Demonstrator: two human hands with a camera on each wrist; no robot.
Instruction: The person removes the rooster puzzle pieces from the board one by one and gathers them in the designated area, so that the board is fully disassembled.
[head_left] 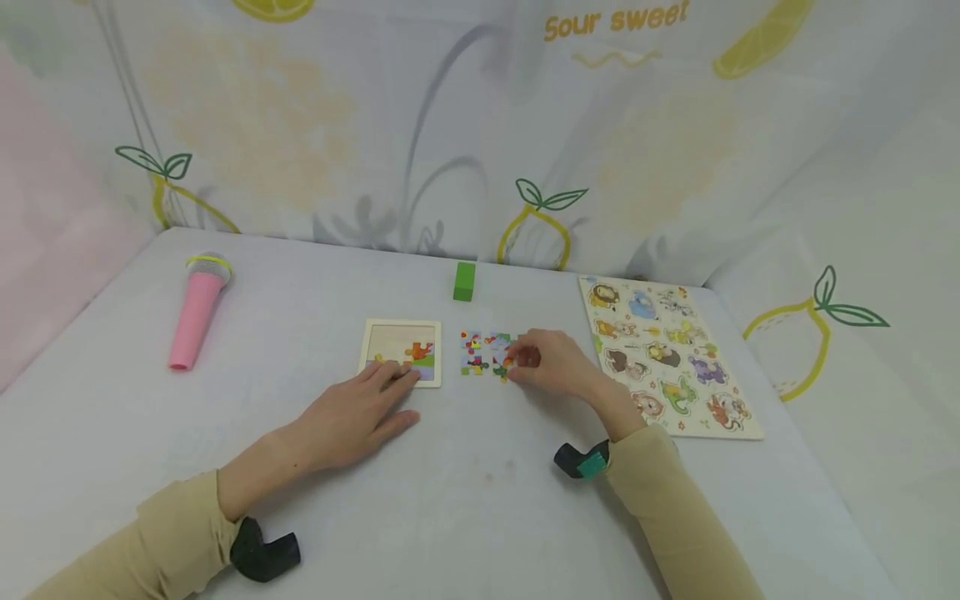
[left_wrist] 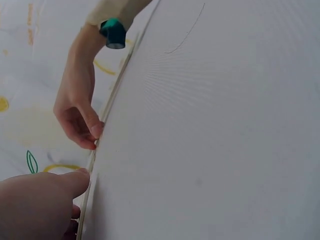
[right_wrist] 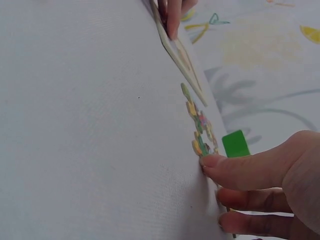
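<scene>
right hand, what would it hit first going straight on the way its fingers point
Most likely the puzzle pieces, right at the right hand; past them, leftward, the wooden frame. Its height over them is hard to judge.

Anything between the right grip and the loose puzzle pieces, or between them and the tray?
Nothing visible blocks the right grip; its fingertips are at the right-hand pieces. Only bare tabletop separates the pieces from the tray, but the left grip covers part of the tray's near side.
</scene>
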